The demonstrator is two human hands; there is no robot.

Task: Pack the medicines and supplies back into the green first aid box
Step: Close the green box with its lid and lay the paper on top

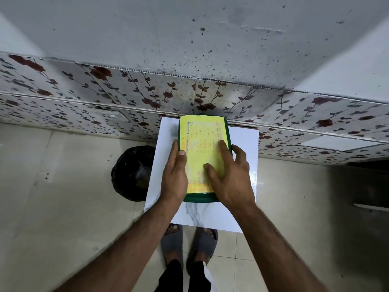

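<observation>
The green first aid box (197,199) lies on a small white marble-look table (242,144), with a yellow printed label (202,140) covering its top. The box appears closed, so its contents are hidden. My left hand (174,175) rests along the box's left edge, thumb on the label. My right hand (229,175) lies flat on the right part of the lid, fingers spread, with fingertips wrapped over the right edge. No medicines or supplies are visible outside the box.
A black bin lined with a bag (132,171) stands on the floor just left of the table. A floral-patterned wall panel (105,98) runs behind the table. My feet in grey slippers (189,241) stand at the table's near edge on a tiled floor.
</observation>
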